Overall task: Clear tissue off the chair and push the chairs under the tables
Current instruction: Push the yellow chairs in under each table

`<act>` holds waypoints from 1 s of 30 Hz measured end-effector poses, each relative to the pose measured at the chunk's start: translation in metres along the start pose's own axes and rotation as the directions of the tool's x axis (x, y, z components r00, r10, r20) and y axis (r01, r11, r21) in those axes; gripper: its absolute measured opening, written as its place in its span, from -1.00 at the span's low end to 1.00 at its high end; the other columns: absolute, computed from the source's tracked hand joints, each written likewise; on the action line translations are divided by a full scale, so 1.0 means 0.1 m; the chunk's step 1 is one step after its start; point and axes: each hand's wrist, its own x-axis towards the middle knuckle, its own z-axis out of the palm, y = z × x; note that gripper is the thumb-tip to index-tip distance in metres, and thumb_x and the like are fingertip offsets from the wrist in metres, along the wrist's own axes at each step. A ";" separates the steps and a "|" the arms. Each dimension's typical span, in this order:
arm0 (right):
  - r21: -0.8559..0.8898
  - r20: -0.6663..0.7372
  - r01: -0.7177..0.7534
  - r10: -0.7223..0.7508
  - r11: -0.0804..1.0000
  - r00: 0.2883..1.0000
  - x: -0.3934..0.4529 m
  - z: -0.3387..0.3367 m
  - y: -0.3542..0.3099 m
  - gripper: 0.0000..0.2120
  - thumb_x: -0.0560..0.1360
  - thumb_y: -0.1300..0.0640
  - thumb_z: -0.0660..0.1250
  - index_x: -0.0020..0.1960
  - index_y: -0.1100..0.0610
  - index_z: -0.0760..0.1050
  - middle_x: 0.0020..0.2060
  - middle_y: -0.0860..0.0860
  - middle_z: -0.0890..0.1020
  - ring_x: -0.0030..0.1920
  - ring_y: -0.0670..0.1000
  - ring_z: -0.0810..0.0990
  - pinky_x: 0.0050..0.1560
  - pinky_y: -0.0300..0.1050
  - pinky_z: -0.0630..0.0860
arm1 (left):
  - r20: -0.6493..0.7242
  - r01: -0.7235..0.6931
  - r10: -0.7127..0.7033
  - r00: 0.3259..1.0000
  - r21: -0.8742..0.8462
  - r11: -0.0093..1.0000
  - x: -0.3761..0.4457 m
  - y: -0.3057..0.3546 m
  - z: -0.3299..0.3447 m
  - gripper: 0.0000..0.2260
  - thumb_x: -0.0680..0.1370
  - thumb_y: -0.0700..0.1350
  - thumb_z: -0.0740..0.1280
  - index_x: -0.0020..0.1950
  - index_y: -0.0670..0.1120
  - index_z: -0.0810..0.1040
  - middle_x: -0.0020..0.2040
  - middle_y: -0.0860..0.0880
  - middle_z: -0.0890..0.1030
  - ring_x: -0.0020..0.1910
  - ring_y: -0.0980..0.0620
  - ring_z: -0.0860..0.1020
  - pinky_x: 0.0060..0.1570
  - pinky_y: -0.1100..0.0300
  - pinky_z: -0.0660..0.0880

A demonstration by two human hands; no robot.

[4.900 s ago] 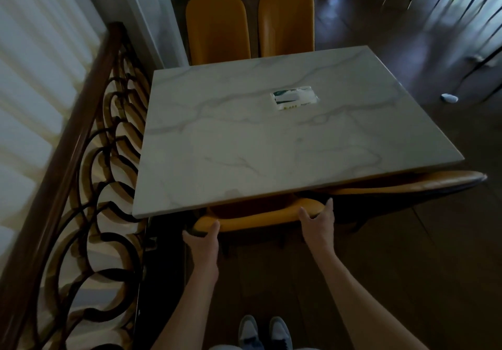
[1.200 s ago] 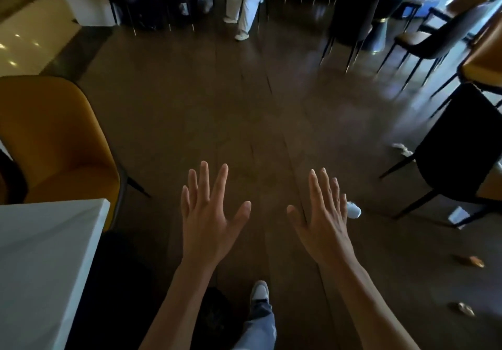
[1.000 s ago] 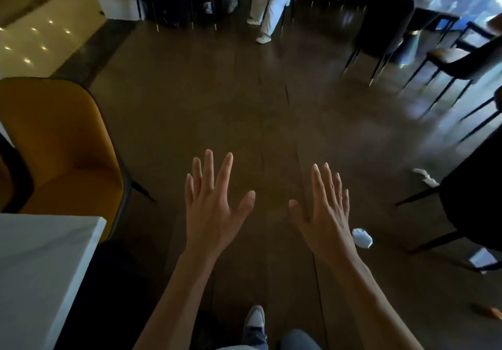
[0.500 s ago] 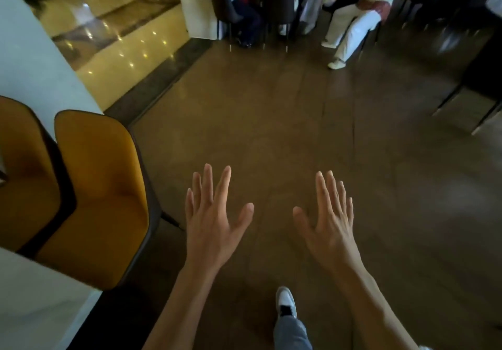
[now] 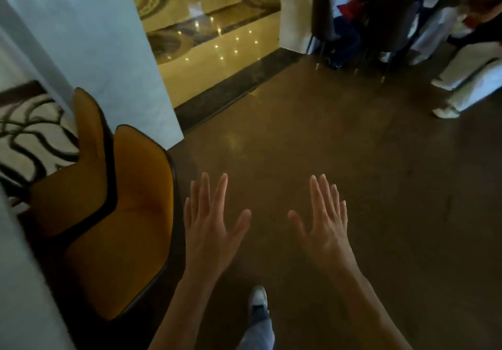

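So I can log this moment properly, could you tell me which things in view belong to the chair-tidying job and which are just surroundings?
Part of the job:
- near yellow chair
- second yellow chair beyond it
- table edge
- left hand and right hand, both open and empty

Just surroundings:
- white pillar
- dark chairs
- seated people

A person's left hand [image 5: 210, 230] and right hand [image 5: 323, 223] spread flat and empty above a dark brown floor [image 5: 366, 159], beside two mustard-yellow upholstered chairs [image 5: 130, 213].
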 end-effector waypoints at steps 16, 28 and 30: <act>0.053 0.270 0.398 -0.396 0.916 0.878 3.87 1.35 -1.25 -0.24 0.44 -0.49 -0.11 0.50 -0.30 -0.38 0.58 -0.13 -0.27 0.55 -0.05 -0.35 0.49 0.07 -0.33 | -0.318 0.383 -0.368 0.874 -0.016 0.924 2.89 -1.45 -0.09 -0.28 0.53 0.40 0.07 0.61 0.24 -0.12 0.65 0.03 -0.16 0.61 0.06 -0.25 0.56 -0.07 -0.11; 0.163 0.401 0.561 -0.574 0.811 0.714 6.20 2.44 -1.94 -0.22 0.43 -0.42 -0.08 0.53 -0.14 -0.23 0.57 -0.06 -0.19 0.57 0.06 -0.25 0.52 0.13 -0.24 | -0.464 0.604 -0.538 0.704 -0.006 0.797 4.72 -2.26 0.17 -0.28 0.51 0.40 0.07 0.61 0.19 -0.02 0.65 0.02 -0.10 0.62 0.03 -0.21 0.56 -0.03 -0.15; 0.188 0.433 0.587 -0.603 0.787 0.670 6.54 2.62 -2.09 -0.22 0.43 -0.41 -0.08 0.53 -0.13 -0.23 0.57 -0.05 -0.19 0.57 0.06 -0.24 0.52 0.15 -0.22 | -0.477 0.642 -0.565 0.673 -0.003 0.767 4.99 -2.37 0.16 -0.29 0.51 0.42 0.04 0.60 0.22 -0.07 0.65 0.04 -0.14 0.60 0.07 -0.26 0.56 -0.03 -0.16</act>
